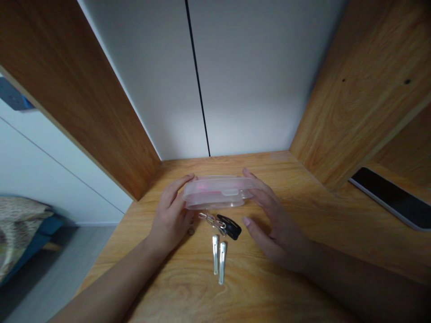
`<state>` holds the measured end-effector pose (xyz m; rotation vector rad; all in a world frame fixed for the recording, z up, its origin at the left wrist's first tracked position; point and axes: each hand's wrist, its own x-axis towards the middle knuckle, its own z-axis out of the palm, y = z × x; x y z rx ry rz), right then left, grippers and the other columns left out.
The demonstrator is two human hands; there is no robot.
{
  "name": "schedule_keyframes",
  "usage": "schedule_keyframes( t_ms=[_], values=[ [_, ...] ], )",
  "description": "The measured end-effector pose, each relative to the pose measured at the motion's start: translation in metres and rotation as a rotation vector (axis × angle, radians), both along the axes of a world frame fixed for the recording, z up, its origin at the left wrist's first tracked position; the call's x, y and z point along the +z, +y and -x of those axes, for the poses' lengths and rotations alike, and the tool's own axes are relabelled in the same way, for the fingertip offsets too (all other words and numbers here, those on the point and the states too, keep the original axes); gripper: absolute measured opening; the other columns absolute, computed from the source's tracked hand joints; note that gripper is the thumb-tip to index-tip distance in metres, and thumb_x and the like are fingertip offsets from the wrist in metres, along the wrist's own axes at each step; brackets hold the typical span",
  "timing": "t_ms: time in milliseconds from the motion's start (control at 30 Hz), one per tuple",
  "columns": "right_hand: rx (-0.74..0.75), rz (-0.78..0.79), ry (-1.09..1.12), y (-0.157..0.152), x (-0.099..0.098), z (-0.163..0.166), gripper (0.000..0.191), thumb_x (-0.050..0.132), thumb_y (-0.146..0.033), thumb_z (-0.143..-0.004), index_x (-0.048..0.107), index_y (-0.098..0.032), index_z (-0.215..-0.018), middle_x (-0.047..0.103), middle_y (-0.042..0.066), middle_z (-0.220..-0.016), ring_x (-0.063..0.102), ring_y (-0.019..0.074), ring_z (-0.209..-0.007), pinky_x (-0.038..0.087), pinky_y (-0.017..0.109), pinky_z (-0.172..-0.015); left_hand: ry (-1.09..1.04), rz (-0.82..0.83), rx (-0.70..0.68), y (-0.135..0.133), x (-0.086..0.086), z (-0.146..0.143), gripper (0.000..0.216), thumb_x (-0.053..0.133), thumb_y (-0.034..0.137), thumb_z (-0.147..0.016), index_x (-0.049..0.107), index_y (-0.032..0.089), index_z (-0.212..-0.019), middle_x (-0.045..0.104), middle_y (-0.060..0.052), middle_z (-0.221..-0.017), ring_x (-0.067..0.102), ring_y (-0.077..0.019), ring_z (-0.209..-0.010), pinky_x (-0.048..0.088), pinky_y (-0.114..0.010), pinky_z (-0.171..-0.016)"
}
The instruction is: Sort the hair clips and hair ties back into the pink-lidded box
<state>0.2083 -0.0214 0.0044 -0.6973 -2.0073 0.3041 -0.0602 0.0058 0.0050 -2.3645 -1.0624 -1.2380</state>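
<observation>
A translucent plastic box (215,197) with a pinkish tint sits between my two hands, its small front tab facing me. My left hand (172,211) curls round its left end. Against the right end rest the fingers of my right hand (274,224), while its thumb stands apart in front. Just before the box lie a black snap hair clip (229,227) and a small tangle of metal clips (213,220). Closer to me are two silver hair clips, a left one (215,255) and a right one (222,263), side by side. A small round item (191,229) is partly hidden beside my left fingers.
The wooden tabletop (182,291) meets a pale panel (249,89) at the back. Wooden uprights stand on the left (101,103) and right (340,98). A dark-screened phone (392,195) lies at the far right. Beyond the left edge is grey floor (87,244) and some fabric (23,229).
</observation>
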Motion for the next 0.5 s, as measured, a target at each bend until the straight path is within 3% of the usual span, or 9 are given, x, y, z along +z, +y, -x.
schedule_keyframes(
  t_ms=[167, 300, 500],
  values=[
    [0.019, -0.013, -0.031, -0.0026, 0.0014, -0.0001, 0.08, 0.05, -0.003, -0.091, 0.021, -0.033, -0.159, 0.016, 0.001, -0.17, 0.017, 0.0267, -0.157, 0.025, 0.054, -0.126, -0.04, -0.098, 0.015, -0.0016, 0.0039, 0.0001, 0.059, 0.067, 0.005, -0.087, 0.052, 0.021, -0.141, 0.06, -0.014, -0.135, 0.058, -0.0273, -0.125, 0.053, -0.046, -0.102],
    [-0.035, -0.04, -0.021, -0.0024, 0.0008, 0.0004, 0.08, 0.052, -0.004, -0.09, 0.022, -0.033, -0.158, 0.015, 0.001, -0.17, 0.019, 0.0273, -0.156, 0.028, 0.054, -0.125, -0.008, -0.044, -0.019, -0.0031, 0.0031, 0.0013, 0.057, 0.066, 0.009, -0.089, 0.05, 0.02, -0.142, 0.058, -0.015, -0.137, 0.057, -0.028, -0.126, 0.051, -0.046, -0.102],
    [-0.132, 0.019, -0.022, 0.0031, -0.0028, 0.0008, 0.082, 0.064, -0.015, -0.091, 0.024, -0.037, -0.158, 0.035, 0.005, -0.162, 0.033, 0.0282, -0.15, 0.037, 0.052, -0.121, 0.073, 0.087, -0.045, -0.0022, 0.0023, 0.0002, 0.047, 0.066, 0.029, -0.093, 0.052, 0.021, -0.137, 0.066, -0.014, -0.126, 0.062, -0.0297, -0.114, 0.051, -0.047, -0.095]
  ],
)
